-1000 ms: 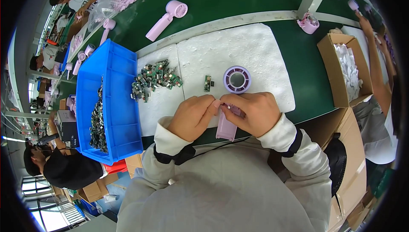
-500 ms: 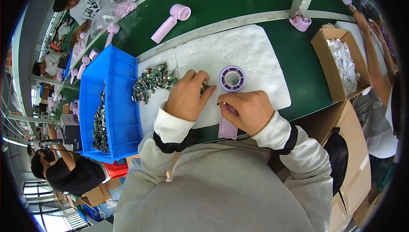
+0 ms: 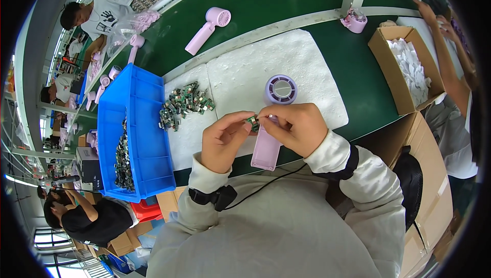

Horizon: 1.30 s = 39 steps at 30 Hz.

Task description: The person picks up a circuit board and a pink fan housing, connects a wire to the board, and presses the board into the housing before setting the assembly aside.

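Note:
A pink handheld fan (image 3: 265,151) lies in front of me, its round purple-ringed head (image 3: 281,89) on the white foam sheet and its handle toward my body. The handle looks like an opened shell. My left hand (image 3: 221,142) is closed, pinching a small green circuit board (image 3: 252,122) between thumb and fingertips. Right beside it, over the top of the handle, my right hand (image 3: 302,129) is closed in a pinch on what looks like a small white connector (image 3: 270,116). The fingertips of both hands nearly meet; whether board and connector touch is hidden.
Loose circuit boards (image 3: 185,105) are heaped on the foam sheet (image 3: 276,53), beside a blue bin (image 3: 148,135) holding more. A cardboard box of white pieces (image 3: 381,55) stands right. Another pink fan (image 3: 208,30) lies beyond the rail. Co-workers sit left and right.
My left hand has brought the circuit board down and right to my right hand's fingertips. The fan's handle end has swung slightly left.

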### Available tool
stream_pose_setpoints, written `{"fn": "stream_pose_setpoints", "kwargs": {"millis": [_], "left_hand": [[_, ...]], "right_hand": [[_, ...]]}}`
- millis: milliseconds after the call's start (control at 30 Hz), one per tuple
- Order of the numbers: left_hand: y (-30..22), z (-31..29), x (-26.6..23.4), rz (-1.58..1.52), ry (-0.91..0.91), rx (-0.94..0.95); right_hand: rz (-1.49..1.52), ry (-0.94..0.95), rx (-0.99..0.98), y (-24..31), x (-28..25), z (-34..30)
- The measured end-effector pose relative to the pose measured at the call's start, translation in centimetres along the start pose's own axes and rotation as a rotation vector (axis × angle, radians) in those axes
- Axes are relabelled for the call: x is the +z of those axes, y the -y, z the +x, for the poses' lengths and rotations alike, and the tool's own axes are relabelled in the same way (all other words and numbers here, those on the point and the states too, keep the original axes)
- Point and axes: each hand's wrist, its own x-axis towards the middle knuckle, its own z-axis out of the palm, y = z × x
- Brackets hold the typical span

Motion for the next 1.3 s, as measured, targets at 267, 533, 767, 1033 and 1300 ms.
{"fn": "stream_pose_setpoints", "kwargs": {"millis": [267,533,767,1033,1300], "left_hand": [[0.7,-0.4,0.6,0.015,-0.069,0.021],[1.9,-0.5,-0.8,0.057,-0.019,0.144],[2.1,-0.8,-1.6,-0.058,0.066,0.096],[1.9,-0.7,-2.1,-0.166,0.183,-0.03],[2.0,-0.6,-2.1,-0.194,0.205,-0.061]], "right_hand": [[0.016,-0.054,-0.08,-0.3,0.5,-0.2],[0.059,-0.038,-0.098,-0.3,0.5,-0.2],[0.2,0.01,-0.04,0.1,-0.2,-0.2],[0.299,0.057,0.06,-0.1,-0.7,-0.4],[0.244,0.105,0.065,-0.2,-0.5,-0.4]]}}
